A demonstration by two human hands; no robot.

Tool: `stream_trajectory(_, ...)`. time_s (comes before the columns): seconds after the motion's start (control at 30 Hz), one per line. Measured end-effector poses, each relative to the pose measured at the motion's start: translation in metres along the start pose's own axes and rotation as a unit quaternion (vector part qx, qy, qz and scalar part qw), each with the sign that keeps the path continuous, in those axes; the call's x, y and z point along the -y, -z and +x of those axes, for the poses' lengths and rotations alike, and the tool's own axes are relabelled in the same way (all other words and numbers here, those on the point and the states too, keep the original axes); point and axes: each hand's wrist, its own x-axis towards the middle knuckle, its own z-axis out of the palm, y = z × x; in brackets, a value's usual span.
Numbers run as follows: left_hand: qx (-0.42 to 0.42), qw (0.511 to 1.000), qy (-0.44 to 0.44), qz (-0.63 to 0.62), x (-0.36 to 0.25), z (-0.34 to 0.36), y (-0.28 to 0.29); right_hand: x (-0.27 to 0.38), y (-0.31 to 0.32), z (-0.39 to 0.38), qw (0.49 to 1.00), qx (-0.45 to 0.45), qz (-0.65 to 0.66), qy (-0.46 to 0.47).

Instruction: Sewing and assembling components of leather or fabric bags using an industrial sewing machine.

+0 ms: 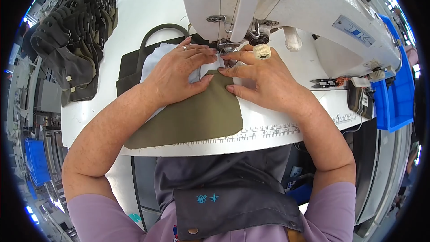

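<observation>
My left hand (181, 68) lies flat on a sewn piece, thumb spread and fingertips close to the presser foot (227, 45) of a white sewing machine (309, 15). Opposite it, my right hand (271, 78) rests its spread fingertips on the same piece at its right edge. The olive-green fabric (188, 114) hangs toward the table's front edge. Pale blue-white cloth (155, 59) shows under and beside my left hand. Darker fabric (130, 65) and a curved dark strap (154, 30) extend beyond it on the left. The needle point is hidden among fingers and foot.
Piled dark fabric pieces with loop straps (74, 40) hang over the table's left side. Black thread snips (326, 83) lie right of the machine, near a small striped fabric bundle (359, 99). A blue bin (396, 94) stands at the right edge. Ruler markings (273, 131) run along the tabletop's front.
</observation>
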Motion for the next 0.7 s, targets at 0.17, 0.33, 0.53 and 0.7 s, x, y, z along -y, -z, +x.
stream_trajectory(0.17,0.017,1.000,0.016,-0.017,0.009,0.007,-0.001,-0.004,-0.003,0.002,0.999,-0.016,0.027,-0.015)
stream_trajectory(0.33,0.010,1.000,-0.001,-0.018,0.011,0.008,-0.001,-0.004,-0.005,0.001,1.000,-0.023,0.014,-0.009)
stream_trajectory(0.53,-0.005,0.999,-0.029,-0.011,0.014,0.009,-0.001,-0.002,-0.008,-0.001,0.999,-0.033,0.023,-0.018)
stream_trajectory(0.7,-0.001,0.999,-0.032,-0.008,0.014,0.006,-0.001,0.001,-0.008,-0.002,1.000,-0.024,-0.003,-0.020)
